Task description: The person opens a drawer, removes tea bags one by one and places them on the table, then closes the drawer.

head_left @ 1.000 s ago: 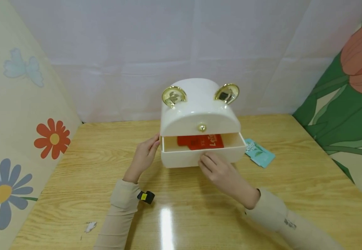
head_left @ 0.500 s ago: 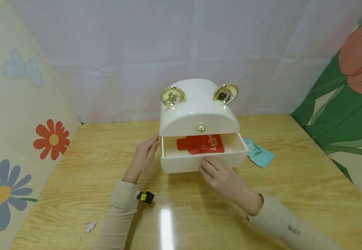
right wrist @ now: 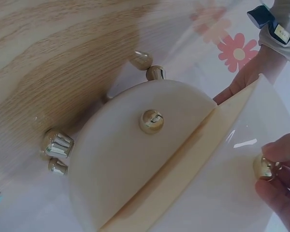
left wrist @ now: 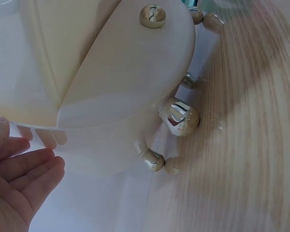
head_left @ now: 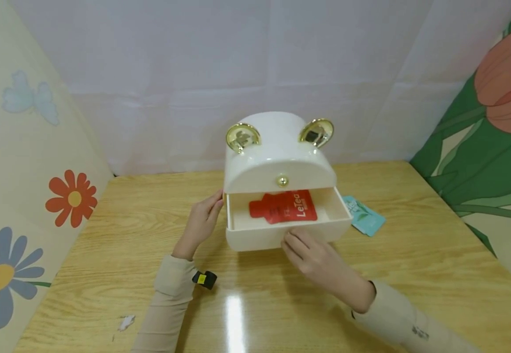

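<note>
A white drawer box (head_left: 277, 128) with gold ears stands near the back of the table, its middle drawer (head_left: 248, 240) pulled out. Inside the drawer lies a flat red bottle-shaped packet (head_left: 283, 206) lettered "LeTea". My right hand (head_left: 312, 260) pinches the drawer's gold knob (right wrist: 265, 166) between thumb and fingers, as the right wrist view shows. My left hand (head_left: 199, 221) is at the box's left side with fingers extended, fingertips right at the wall. Below the open drawer, the wrist views show a rounded lower front (right wrist: 121, 145) with its own gold knob (right wrist: 151, 121), level with the body.
A teal packet (head_left: 364, 216) lies flat on the wooden table (head_left: 149, 206), right of the box. Gold feet (left wrist: 181, 117) hold the box above the tabletop. A white cloth (head_left: 171, 73) hangs behind it, and flower-painted panels flank both sides.
My right hand has drawn the middle drawer further out toward me, and more of the red packet shows. My left hand has stayed at the box's side.
</note>
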Action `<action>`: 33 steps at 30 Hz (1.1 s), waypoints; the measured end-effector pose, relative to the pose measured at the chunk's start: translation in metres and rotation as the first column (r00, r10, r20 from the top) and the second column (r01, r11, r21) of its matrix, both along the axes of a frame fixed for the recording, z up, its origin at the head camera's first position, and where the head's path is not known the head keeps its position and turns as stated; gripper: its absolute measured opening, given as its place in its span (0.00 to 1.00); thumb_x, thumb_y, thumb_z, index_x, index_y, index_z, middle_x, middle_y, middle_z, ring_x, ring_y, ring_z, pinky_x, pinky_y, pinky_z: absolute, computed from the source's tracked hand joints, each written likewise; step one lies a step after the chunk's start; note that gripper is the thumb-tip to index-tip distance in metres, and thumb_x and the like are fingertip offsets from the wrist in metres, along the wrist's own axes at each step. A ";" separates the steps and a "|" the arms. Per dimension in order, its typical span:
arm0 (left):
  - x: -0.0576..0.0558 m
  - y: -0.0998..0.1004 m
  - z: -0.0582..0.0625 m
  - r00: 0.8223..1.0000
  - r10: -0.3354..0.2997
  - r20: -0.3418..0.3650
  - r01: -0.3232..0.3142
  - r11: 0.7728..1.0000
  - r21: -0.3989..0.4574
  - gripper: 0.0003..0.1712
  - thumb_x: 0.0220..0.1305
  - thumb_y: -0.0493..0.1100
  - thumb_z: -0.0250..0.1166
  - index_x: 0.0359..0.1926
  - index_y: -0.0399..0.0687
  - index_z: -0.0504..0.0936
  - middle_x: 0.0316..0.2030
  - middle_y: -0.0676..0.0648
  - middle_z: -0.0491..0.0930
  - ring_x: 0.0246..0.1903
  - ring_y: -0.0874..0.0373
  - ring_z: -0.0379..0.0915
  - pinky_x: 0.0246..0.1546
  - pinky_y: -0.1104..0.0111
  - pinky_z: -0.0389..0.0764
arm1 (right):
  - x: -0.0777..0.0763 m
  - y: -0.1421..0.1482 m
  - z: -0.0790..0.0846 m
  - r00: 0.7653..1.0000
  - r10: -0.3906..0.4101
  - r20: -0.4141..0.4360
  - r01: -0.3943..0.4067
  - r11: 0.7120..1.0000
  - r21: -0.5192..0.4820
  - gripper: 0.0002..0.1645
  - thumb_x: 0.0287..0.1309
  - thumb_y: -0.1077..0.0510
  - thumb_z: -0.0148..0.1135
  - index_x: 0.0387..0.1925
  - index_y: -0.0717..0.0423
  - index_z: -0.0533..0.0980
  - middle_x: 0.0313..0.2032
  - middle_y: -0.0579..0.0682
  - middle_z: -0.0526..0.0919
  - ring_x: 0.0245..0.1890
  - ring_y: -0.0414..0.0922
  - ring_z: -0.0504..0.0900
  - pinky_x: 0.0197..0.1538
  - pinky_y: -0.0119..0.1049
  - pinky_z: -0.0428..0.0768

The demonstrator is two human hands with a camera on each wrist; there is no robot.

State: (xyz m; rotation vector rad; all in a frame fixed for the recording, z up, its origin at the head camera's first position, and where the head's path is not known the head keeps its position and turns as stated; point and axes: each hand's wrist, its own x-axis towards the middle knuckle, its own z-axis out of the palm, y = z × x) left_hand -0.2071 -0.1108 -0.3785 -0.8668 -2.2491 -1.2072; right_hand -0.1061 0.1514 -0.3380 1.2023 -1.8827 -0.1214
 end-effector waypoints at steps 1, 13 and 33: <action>0.000 0.000 0.000 1.000 0.002 0.000 -0.002 1.000 0.000 0.20 0.65 0.32 0.51 0.57 0.28 0.68 0.52 0.35 0.72 0.51 0.47 0.70 0.50 0.59 0.74 | 0.001 0.000 0.000 1.000 -0.003 0.006 0.003 1.000 0.002 0.28 0.68 0.70 0.32 0.28 0.64 0.81 0.34 0.57 0.79 0.37 0.50 0.76 0.39 0.35 0.81; 0.001 0.000 0.001 0.999 0.016 0.036 -0.016 1.000 0.001 0.19 0.66 0.32 0.50 0.57 0.28 0.68 0.51 0.35 0.72 0.50 0.46 0.70 0.50 0.58 0.74 | 0.017 0.002 0.001 1.000 0.007 0.026 -0.007 1.000 0.019 0.27 0.68 0.70 0.33 0.29 0.63 0.82 0.35 0.56 0.79 0.38 0.49 0.76 0.40 0.35 0.81; 0.002 0.001 0.001 0.999 0.028 0.036 -0.028 1.000 -0.012 0.19 0.66 0.32 0.50 0.57 0.27 0.68 0.51 0.35 0.72 0.50 0.46 0.70 0.51 0.58 0.74 | 0.028 0.005 -0.001 0.999 0.005 0.050 -0.006 1.000 0.018 0.27 0.68 0.69 0.35 0.29 0.62 0.83 0.34 0.55 0.81 0.37 0.48 0.77 0.37 0.34 0.82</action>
